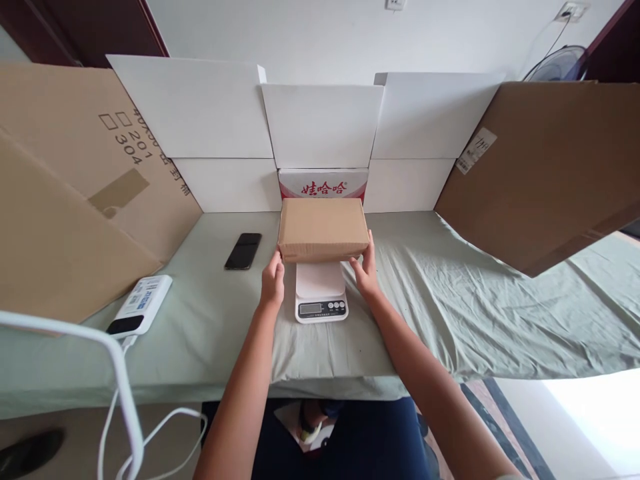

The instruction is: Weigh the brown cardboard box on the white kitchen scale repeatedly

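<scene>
A closed brown cardboard box is held between my two hands, over the back part of a white kitchen scale. My left hand grips the box's lower left corner, thumb at the near side. At its lower right corner, my right hand has the fingers along the side and the thumb at the front. The scale's display and buttons face me; the box hides its far part. Whether the box rests on the scale or hangs just above it, I cannot tell. A black phone lies left of the box.
A white power bank with a cable lies on the green cloth. Large brown cardboard panels stand at left and right. White panels and a box with red lettering close off the back. A white tube curves in front.
</scene>
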{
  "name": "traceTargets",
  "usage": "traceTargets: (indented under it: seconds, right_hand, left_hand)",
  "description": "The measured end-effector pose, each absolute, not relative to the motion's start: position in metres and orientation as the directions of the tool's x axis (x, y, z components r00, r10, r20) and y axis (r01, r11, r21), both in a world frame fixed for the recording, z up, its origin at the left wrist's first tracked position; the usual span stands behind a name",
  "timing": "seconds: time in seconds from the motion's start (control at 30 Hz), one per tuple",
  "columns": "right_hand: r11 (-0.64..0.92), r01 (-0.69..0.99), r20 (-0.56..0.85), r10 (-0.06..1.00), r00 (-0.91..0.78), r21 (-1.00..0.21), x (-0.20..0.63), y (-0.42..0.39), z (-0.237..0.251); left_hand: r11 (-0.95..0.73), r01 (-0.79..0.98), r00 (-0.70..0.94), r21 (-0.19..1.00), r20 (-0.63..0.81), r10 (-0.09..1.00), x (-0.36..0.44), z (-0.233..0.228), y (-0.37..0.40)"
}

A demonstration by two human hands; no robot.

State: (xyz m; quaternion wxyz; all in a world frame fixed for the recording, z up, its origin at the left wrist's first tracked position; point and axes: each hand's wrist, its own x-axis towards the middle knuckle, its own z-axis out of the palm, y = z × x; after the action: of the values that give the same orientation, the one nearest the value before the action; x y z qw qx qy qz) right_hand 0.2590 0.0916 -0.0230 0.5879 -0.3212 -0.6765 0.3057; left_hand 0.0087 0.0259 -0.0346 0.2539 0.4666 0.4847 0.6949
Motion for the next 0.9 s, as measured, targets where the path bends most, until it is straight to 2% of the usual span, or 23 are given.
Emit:
traceTargets:
  seconds: [0.33, 0.9]
  right_hand:
    - [0.574, 0.151, 0.548, 0.817, -0.182, -0.805, 0.281, 0.028, -0.036]
    - [0.573, 0.137, 0.551, 0.817, -0.170, -0.808, 0.279, 0.035, -0.039]
  left_hand:
    - [-0.411, -0.049, -0.469, 0.910, 0.342, 0.814, 0.028, -0.057, -0.058]
    - [-0.341, -0.053, -0.484, 0.938, 0.275, 0.831, 0.031, -0.051, -0.057]
